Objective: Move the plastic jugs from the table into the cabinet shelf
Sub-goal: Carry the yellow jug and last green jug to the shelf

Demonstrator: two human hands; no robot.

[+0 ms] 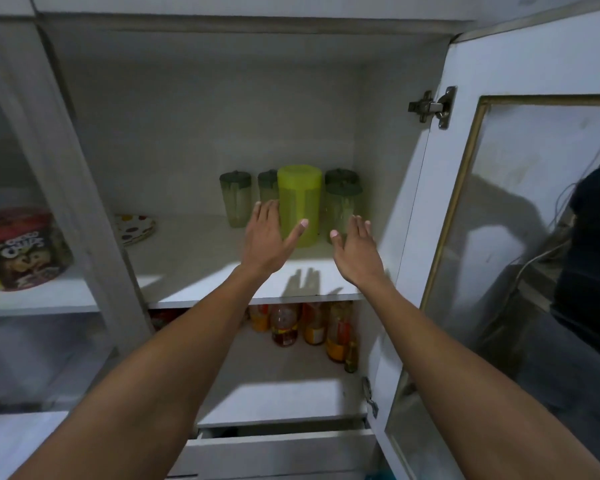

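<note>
**Jugs standing on the cabinet shelf**

The white cabinet shelf (201, 278) is showing behind an open glass door (520, 209). A yellow-green jug (300, 199) is standing upright at the back of this shelf, with four pale green jugs (235, 199) around it. The left hand (269, 237) is hovering just left of the yellow-green jug, its thumb in front of it, fingers spread wide and holding nothing. The right hand (355, 251) is hovering just right, also spread and empty. Bottles (284, 323) are standing below the shelf.
</note>
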